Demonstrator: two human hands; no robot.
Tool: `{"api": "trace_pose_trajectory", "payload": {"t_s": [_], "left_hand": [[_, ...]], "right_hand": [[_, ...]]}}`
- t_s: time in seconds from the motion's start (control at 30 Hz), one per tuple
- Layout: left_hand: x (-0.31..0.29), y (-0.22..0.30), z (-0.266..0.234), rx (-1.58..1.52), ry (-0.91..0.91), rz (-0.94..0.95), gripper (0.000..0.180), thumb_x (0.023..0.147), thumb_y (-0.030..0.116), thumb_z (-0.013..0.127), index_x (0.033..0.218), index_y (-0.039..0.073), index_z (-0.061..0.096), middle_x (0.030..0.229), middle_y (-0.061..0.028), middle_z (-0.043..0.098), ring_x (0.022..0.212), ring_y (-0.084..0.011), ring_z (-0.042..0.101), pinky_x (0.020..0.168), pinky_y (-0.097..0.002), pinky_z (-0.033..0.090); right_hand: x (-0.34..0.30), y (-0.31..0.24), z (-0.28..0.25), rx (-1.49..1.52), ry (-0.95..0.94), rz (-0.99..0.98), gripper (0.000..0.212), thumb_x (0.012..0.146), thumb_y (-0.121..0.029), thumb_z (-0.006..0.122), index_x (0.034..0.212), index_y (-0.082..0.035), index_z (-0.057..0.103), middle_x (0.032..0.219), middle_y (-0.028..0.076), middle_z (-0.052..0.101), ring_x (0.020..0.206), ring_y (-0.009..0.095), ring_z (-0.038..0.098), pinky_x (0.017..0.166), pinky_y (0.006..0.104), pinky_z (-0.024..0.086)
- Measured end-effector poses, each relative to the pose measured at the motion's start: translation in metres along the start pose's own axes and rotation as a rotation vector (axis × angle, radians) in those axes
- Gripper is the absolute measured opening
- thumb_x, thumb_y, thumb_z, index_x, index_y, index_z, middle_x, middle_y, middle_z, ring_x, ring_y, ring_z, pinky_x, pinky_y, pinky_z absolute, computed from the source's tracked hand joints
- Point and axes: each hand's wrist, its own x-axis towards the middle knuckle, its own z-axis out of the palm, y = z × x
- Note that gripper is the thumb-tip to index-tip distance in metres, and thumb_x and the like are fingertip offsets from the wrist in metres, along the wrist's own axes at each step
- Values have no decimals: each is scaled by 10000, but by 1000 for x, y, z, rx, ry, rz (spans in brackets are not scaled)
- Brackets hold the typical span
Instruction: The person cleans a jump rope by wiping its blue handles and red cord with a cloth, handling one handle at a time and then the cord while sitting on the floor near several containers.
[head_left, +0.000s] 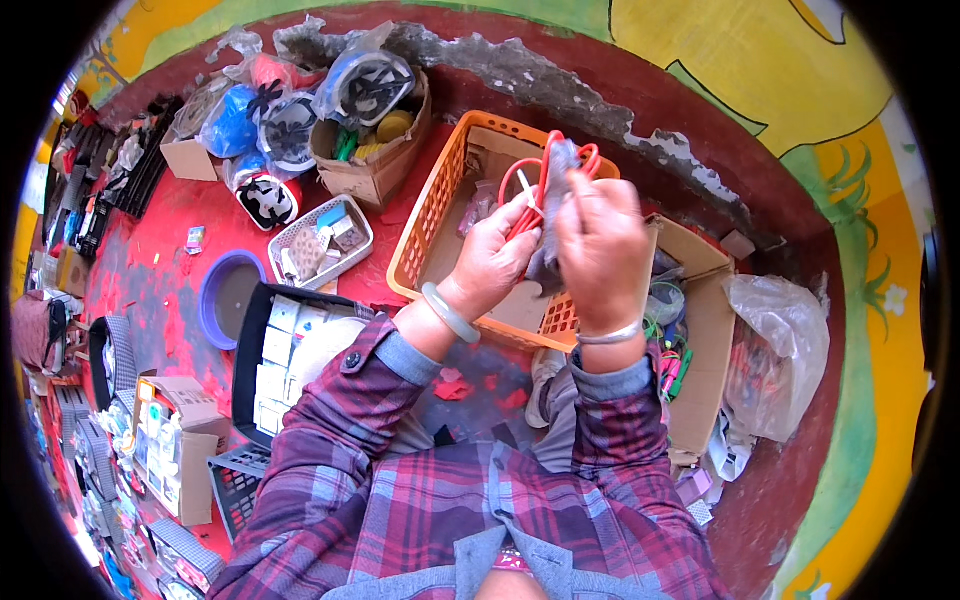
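Here — hands (490, 252) grip red cable (545, 183), grey cloth (564, 160).

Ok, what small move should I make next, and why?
Perhaps draw the grey cloth along the red cable: your right hand seems to press the cloth against it, while your left hand holds its coils over the orange plastic basket.

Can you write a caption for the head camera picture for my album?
Over an orange basket, the left hand holds looped red cord, the right hand a grey cloth.
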Motion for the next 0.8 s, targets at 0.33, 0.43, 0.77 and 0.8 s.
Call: {"api": "trace_pose_trajectory", "payload": {"t_s": [0.33, 0.43, 0.77, 0.8], "left_hand": [[-1, 7, -3, -389, 97, -53, 462, 884, -22, 423, 1343, -43, 376, 1245, -106, 521, 1079, -152, 539, 918, -263, 435], [1, 10, -9, -517, 102, -123, 443, 874, -18, 410, 1316, -47, 399, 1219, -125, 537, 1056, -181, 562, 912, -287, 450], [8, 19, -32, -732, 3, -167, 468, 846, 63, 470, 1283, -85, 390, 1202, -229, 544, 1081, -300, 574, 943, -395, 461], [7, 25, -26, -726, -18, -191, 507, 837, 57, 486, 1308, -87, 364, 1255, -228, 509, 1124, -303, 549, 954, -399, 453]], "right_hand": [[-16, 5, 36, 200, -76, 29, 264, 795, -110, 576, 1033, -3, 619, 858, 150, 569, 742, 319, 600, 649, 398, 492], [-16, 8, 35, 471, -109, 129, 232, 789, -59, 579, 999, 8, 651, 844, 147, 594, 725, 277, 612, 653, 337, 491], [-8, 32, 19, 1293, -175, 613, 232, 874, -67, 557, 1062, 46, 630, 935, 34, 632, 807, 106, 589, 744, 229, 471], [-5, 36, 16, 1347, -5, 648, 245, 878, -72, 557, 1083, 47, 618, 959, 44, 640, 822, 111, 599, 767, 232, 478]]}}
